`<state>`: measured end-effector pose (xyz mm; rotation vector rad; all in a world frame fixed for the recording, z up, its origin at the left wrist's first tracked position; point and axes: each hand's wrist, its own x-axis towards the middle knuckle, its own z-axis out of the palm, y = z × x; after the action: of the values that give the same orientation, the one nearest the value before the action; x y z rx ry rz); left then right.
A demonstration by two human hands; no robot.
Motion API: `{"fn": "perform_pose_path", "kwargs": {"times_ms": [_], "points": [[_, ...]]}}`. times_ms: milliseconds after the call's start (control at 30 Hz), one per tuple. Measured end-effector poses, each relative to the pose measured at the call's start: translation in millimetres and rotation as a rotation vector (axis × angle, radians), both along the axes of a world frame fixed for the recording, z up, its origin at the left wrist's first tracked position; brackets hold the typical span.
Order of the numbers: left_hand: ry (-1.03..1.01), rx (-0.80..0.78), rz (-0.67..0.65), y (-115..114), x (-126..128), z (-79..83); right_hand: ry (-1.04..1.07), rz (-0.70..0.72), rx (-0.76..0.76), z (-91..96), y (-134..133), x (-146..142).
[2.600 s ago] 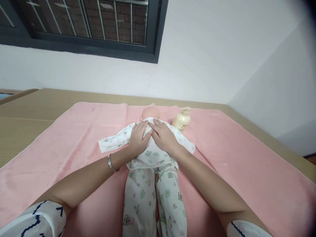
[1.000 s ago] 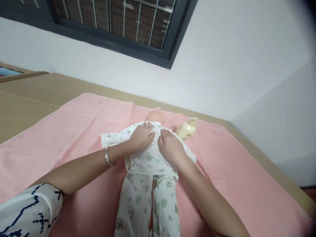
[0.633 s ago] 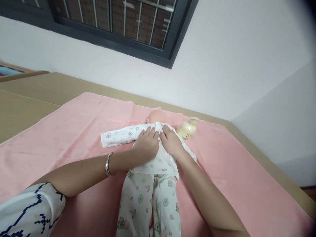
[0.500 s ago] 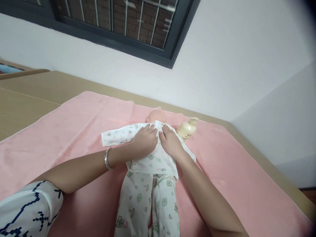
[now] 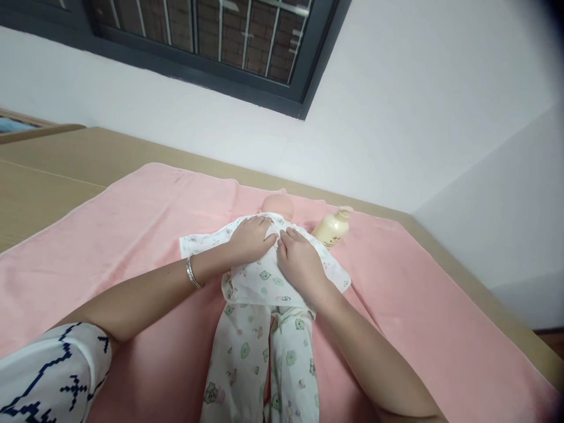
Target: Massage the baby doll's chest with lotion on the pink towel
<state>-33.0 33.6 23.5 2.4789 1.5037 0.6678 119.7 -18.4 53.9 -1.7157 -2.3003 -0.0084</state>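
Observation:
A doll lies on its back, its smooth bare head at the far end. It is dressed in a white patterned shirt and matching trousers. My left hand rests on the shirt's upper chest, fingers laid out and thumb apart. Beside it, my right hand has curled fingers at the middle of the shirt front, apparently pinching the cloth; the fingertips are partly hidden. One shirt sleeve stretches out to the left under my left wrist.
A pale yellow pump bottle leans or lies right of the doll's shoulder. Under everything spreads a pink cloth on a wooden surface. Behind stands a white wall with a dark-framed barred window.
My right hand's fingers have gone from lying flat to curled at the shirt front. My left hand has shifted slightly left and up. The view has moved a little.

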Motion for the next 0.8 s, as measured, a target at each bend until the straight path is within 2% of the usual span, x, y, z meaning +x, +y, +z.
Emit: {"fn": "perform_pose_path", "kwargs": {"times_ms": [100,300,367,433,533,600,667,800], "points": [[0.038,0.031,0.019,-5.3,3.5,-1.4,0.031,0.005,-0.028,-1.1,3.1,2.9],[0.151,0.121,0.065,-42.2,18.5,3.4,0.039,-0.02,-0.047,-9.2,31.7,20.2],[0.136,0.107,0.025,-41.8,16.9,7.1,0.031,-0.01,-0.023,-9.1,31.3,19.6],[0.086,0.05,0.009,-30.6,11.0,9.7,0.014,0.0,-0.009,-6.9,23.0,14.5],[-0.002,-0.086,0.056,-7.7,1.7,10.0,-0.032,-0.019,-0.037,-2.6,5.6,4.0],[-0.024,-0.132,0.089,-1.2,0.5,8.3,-0.055,-0.033,-0.053,-1.2,-0.1,0.2],[0.004,-0.096,0.109,-7.0,4.5,6.3,-0.048,-0.027,-0.048,-1.8,3.0,1.7],[0.115,0.061,0.07,-37.8,18.4,2.9,0.025,-0.011,-0.052,-6.2,23.7,13.9]]}}
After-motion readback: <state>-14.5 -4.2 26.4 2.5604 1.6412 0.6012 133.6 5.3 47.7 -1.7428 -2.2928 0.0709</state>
